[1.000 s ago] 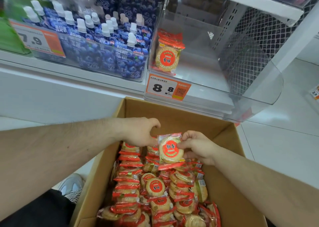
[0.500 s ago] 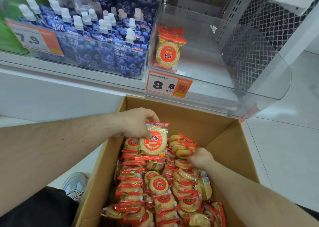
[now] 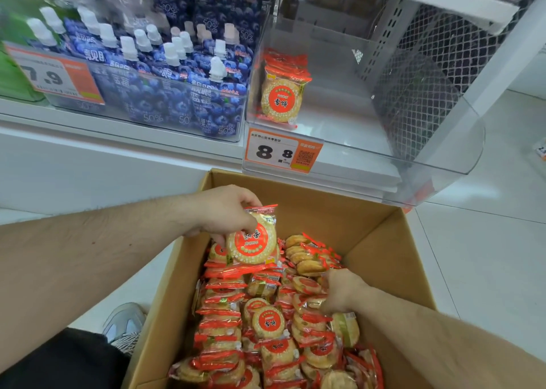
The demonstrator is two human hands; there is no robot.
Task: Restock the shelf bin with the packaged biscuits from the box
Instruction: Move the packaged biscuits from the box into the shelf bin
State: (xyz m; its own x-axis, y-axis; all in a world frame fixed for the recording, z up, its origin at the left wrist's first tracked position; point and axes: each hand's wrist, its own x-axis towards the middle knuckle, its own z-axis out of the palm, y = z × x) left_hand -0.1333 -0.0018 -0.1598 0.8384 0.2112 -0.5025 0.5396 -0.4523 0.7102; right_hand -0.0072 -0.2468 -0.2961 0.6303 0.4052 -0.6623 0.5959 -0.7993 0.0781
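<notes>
Head view, looking down into an open brown cardboard box (image 3: 381, 235) packed with rows of round biscuits in clear wrappers with red ends (image 3: 266, 323). Left hand (image 3: 227, 211) over the box's far left corner, fingers and thumb curled round the top edge of one round biscuit packet with a red circular label (image 3: 252, 239), held face-up just above the packed rows. Right hand (image 3: 339, 291) lower and to the right, pushed down among the packets, fingertips buried; grip there impossible to tell. Above the box, a clear plastic shelf bin (image 3: 443, 158), mostly bare inside, with a short upright stack of the same red-labelled biscuit packets (image 3: 282, 93) leaning against its left wall. Orange price tag reading 8.8 (image 3: 282, 152) clipped to the bin's front edge. Blue spouted drink pouches with white caps (image 3: 165, 72) in the neighbouring bin on the left. Grey shoe (image 3: 125, 323) on the pale floor beside the box.
</notes>
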